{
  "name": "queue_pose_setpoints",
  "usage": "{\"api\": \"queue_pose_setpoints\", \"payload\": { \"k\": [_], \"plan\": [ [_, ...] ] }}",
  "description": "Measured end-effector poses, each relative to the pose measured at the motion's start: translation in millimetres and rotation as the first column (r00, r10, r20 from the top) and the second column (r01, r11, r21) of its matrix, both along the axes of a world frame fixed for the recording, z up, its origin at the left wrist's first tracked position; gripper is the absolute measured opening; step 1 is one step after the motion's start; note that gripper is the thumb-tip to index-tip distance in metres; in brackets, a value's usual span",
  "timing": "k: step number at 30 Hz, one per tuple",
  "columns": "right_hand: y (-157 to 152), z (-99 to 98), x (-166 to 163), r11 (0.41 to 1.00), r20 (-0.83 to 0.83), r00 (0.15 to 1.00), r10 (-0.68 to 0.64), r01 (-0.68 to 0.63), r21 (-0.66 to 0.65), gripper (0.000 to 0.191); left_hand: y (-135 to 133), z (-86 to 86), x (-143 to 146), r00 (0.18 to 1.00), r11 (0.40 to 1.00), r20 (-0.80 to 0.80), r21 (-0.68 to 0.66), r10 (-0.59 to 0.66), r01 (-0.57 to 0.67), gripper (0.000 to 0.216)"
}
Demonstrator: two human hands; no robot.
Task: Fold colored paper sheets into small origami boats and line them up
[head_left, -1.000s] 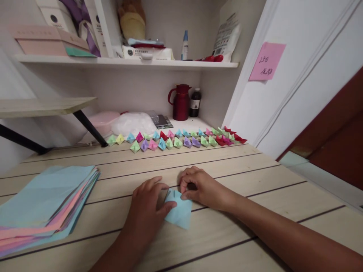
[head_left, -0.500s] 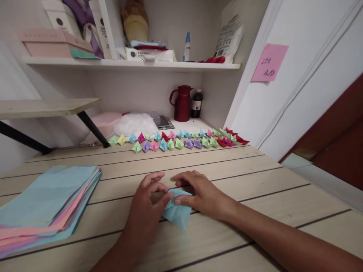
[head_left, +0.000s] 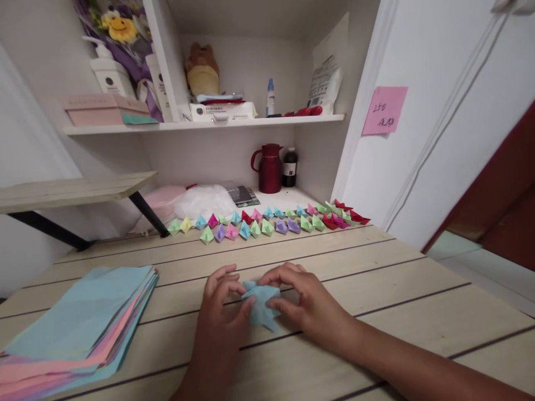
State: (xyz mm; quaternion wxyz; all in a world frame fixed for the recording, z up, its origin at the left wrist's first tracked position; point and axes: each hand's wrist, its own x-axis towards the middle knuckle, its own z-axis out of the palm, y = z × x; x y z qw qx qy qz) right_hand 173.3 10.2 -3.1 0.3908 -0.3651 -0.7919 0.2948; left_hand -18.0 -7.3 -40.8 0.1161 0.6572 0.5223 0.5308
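Note:
A small folded piece of light blue paper [head_left: 262,309] is held just above the wooden table, between my two hands. My left hand [head_left: 223,309] pinches its left edge with thumb and forefinger. On the other side, my right hand [head_left: 298,295] grips the paper's right edge, fingers curled over the top and thumb below. Its lower end hangs in a loose point. To the left lies a stack of coloured paper sheets [head_left: 83,312], light blue on top. Behind the hands stand rows of small folded paper boats [head_left: 267,227] in several colours.
A raised wooden shelf [head_left: 79,189] on black legs stands at the left. Behind the boats are a white plastic bag [head_left: 204,201], a dark red jug [head_left: 270,170] and a dark bottle [head_left: 290,168]. A pink note [head_left: 384,111] sticks to the right wall.
The view has tilted up, so everything sits lower. The blue paper has been turned and spread between the hands, and the right thumb has shifted towards its right edge.

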Motion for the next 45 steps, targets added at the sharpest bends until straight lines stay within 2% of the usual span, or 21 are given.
{"api": "queue_pose_setpoints", "payload": {
  "k": [1,4,5,9,13,16,19,21,24,27,30,32,35,36,38,40,41,43,45],
  "plan": [
    [-1,1.6,1,0.998,0.038,0.999,0.014,-0.016,0.057,0.026,0,0.2,0,1.0,1.0,-0.001,-0.002,0.001,-0.001,0.009],
    [-4,5.1,4,0.979,0.128,0.99,0.058,-0.081,0.187,0.029,-1,2.9,0,0.997,0.998,-0.047,-0.022,-0.056,0.055,0.041],
    [-4,5.9,5,0.972,0.146,0.987,0.065,-0.096,0.215,0.029,-1,4.1,0,0.992,0.995,-0.084,-0.036,-0.091,0.088,0.045],
    [-4,7.4,7,0.965,0.148,0.988,0.053,-0.089,0.248,0.033,-3,8.9,-2,0.971,0.983,-0.169,-0.107,-0.169,0.152,0.026],
    [-2,7.7,8,0.97,0.126,0.991,0.039,-0.068,0.233,0.035,-7,14.6,1,0.987,0.983,-0.076,-0.129,-0.144,0.134,0.017],
    [-2,9.3,8,0.977,0.104,0.993,0.053,-0.073,0.198,0.031,-9,18.7,5,0.977,0.954,0.013,-0.212,-0.213,0.211,0.01],
    [-3,11.2,8,0.994,-0.018,0.994,0.104,-0.103,0.036,0.024,-10,21.1,8,0.962,0.894,0.146,-0.358,-0.231,0.269,0.007],
    [-4,10.6,7,0.975,-0.16,0.979,0.128,-0.154,-0.161,0.033,-9,21.2,9,0.933,0.854,0.308,-0.42,-0.185,0.308,0.014],
    [-3,4.7,4,0.884,-0.355,0.93,0.097,-0.245,-0.399,0.074,-7,19.3,10,0.806,0.822,0.585,-0.41,-0.096,0.395,0.022],
    [-2,-3.1,-4,0.766,-0.483,0.875,0.007,-0.315,-0.56,0.107,-5,16.2,11,0.68,0.831,0.734,-0.374,-0.005,0.411,0.027],
    [-1,-6.1,-9,0.65,-0.589,0.802,-0.096,-0.398,-0.648,0.115,-5,12.7,14,0.597,0.843,0.802,-0.325,0.006,0.429,0.03],
    [0,-5.4,-11,0.628,-0.637,0.758,-0.141,-0.429,-0.649,0.098,-6,10.0,17,0.583,0.838,0.812,-0.3,-0.027,0.457,0.029],
    [2,-3.9,-10,0.642,-0.644,0.752,-0.14,-0.426,-0.637,0.051,-6,6.1,20,0.613,0.826,0.788,-0.303,-0.064,0.476,0.026],
    [2,-3.8,-10,0.645,-0.631,0.764,-0.135,-0.416,-0.641,0.043,-5,5.0,20,0.633,0.828,0.771,-0.311,-0.066,0.466,0.025],
    [1,-4.3,-10,0.647,-0.595,0.794,-0.129,-0.387,-0.657,0.04,-4,4.0,18,0.69,0.847,0.721,-0.327,-0.062,0.418,0.024],
    [1,-5.3,-10,0.671,-0.543,0.831,-0.118,-0.336,-0.661,0.039,-3,4.8,14,0.781,0.88,0.62,-0.333,-0.066,0.339,0.02],
    [1,-5.9,-10,0.703,-0.506,0.857,-0.1,-0.299,-0.645,0.037,-3,5.8,12,0.836,0.896,0.544,-0.331,-0.076,0.297,0.018],
    [2,-6.5,-8,0.825,-0.395,0.916,-0.067,-0.172,-0.538,0.027,-4,8.3,10,0.928,0.925,0.36,-0.311,-0.097,0.218,0.014],
    [4,-6.6,-4,0.961,-0.238,0.97,-0.045,-0.023,-0.276,0.011,-4,9.6,8,0.976,0.954,0.195,-0.26,-0.098,0.148,0.011]
  ]
}}
